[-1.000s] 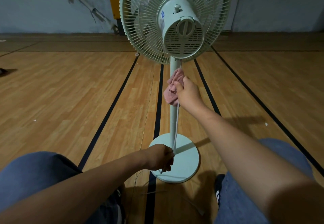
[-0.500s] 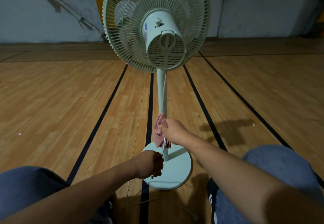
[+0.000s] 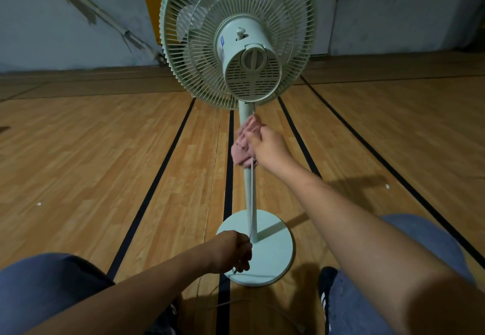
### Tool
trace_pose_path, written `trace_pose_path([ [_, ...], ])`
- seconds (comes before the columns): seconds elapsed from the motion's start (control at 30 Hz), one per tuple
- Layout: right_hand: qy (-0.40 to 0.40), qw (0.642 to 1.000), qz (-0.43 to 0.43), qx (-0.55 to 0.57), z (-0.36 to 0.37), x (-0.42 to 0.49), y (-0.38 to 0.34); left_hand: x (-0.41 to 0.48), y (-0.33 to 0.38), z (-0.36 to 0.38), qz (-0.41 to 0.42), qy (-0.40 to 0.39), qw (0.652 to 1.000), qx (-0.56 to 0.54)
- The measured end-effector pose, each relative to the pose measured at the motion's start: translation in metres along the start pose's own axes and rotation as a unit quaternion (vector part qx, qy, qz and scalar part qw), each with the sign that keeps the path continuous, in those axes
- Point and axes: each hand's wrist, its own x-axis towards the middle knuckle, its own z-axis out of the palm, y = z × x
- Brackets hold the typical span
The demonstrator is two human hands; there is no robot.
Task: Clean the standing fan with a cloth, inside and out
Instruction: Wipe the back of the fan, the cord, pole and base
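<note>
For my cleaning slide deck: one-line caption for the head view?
Right hand wipes the fan pole with a pink cloth; left hand holds the cord taut.

Right hand [image 3: 270, 148]: grips pink cloth [image 3: 244, 145] around fan pole [image 3: 248, 190], frame centre.
Left hand [image 3: 233, 252]: holds white cord [image 3: 252, 203] beside round base [image 3: 275, 256].
</note>
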Motion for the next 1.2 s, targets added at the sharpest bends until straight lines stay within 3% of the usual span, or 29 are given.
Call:
trace_pose_path([
  [0.13,0.049,0.998,-0.031,0.01,-0.011,0.016,-0.012,0.001,0.001,0.002,0.001,-0.005,1.0,-0.003],
  [0.3,0.028,0.998,-0.01,-0.053,-0.002,0.011,0.004,0.005,-0.002,0.0,0.003,-0.001,1.0,0.0],
  [0.47,-0.018,0.997,0.013,-0.078,0.015,-0.008,0.031,0.011,-0.002,-0.016,-0.034,0.012,0.99,0.134],
  [0.6,-0.056,0.994,0.032,-0.093,0.026,-0.026,0.055,0.022,0.005,-0.049,-0.108,0.175,0.967,0.15],
  [0.7,-0.089,0.988,0.055,-0.116,0.033,-0.04,0.066,0.022,0.02,-0.066,-0.054,0.32,0.944,0.059],
  [0.77,-0.107,0.985,0.065,-0.116,0.035,-0.05,0.068,0.024,0.033,-0.069,0.011,0.369,0.929,0.016],
  [1.0,-0.16,0.975,0.113,-0.11,0.024,-0.072,0.077,0.034,0.066,-0.063,0.12,0.331,0.933,-0.07],
  [1.07,-0.175,0.969,0.093,-0.145,0.019,-0.074,0.081,0.037,0.069,-0.063,0.123,0.322,0.934,-0.096],
  [1.2,-0.218,0.962,0.084,-0.141,0.012,-0.082,0.09,0.04,0.075,-0.068,0.094,0.328,0.939,-0.046],
])
